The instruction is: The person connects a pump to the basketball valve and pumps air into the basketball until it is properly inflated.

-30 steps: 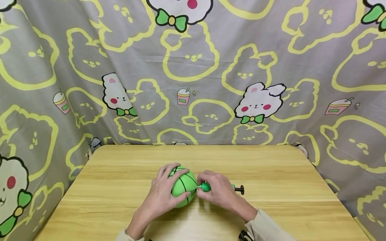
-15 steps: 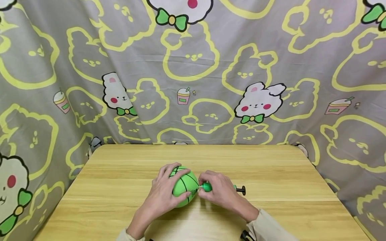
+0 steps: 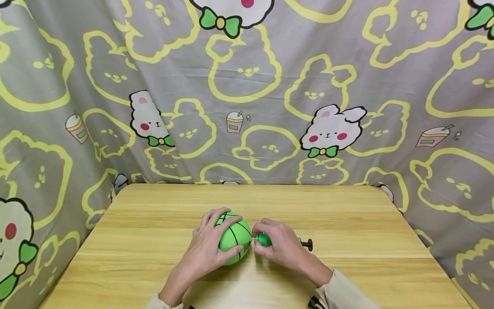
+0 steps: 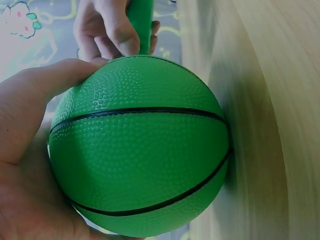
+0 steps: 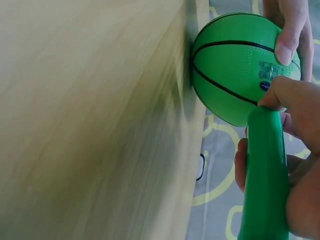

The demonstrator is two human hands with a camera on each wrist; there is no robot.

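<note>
A small green basketball with black seams rests on the wooden table. My left hand grips it from the left, fingers over the top and thumb along the near side; the left wrist view shows the ball filling that hand. On its right side, my right hand holds a green hand pump with a black handle. The pump's front end points at the ball, with a thin needle between them. Fingertips cover the contact spot, so how deep the needle sits cannot be seen.
The wooden table spreads around both hands. Behind and beside it hangs a grey curtain with yellow bear outlines and white rabbit faces. A black strap or device sits at the right sleeve.
Both hands keep their hold on the ball and pump. Ball and pump shift only very slightly, and the head view tilts a little.
</note>
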